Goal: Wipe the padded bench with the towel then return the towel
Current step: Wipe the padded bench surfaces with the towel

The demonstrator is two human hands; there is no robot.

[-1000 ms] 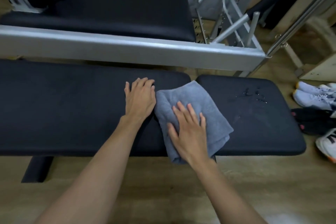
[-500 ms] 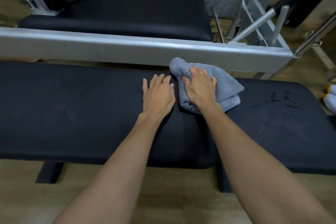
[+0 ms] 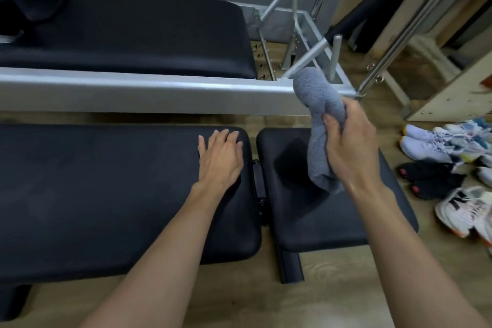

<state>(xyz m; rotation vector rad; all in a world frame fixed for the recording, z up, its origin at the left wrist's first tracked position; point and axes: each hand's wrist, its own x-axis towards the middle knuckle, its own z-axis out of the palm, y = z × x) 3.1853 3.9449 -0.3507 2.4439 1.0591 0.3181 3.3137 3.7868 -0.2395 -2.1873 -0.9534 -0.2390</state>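
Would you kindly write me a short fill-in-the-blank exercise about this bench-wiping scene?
1. The right hand grips a ____ towel.
2. The left hand lies flat on the black ____.
3. On the floor at the right lie several ____.
Missing words: grey; bench; shoes.

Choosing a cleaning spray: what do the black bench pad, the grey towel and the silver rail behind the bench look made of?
Black bench pad: probably vinyl or faux leather over foam, matte with a faint grain and rounded, cushioned edges.
Grey towel: soft terry-like cloth, fuzzy surface, drooping limply.
Silver rail: metal, likely aluminium or painted steel, smooth satin sheen.
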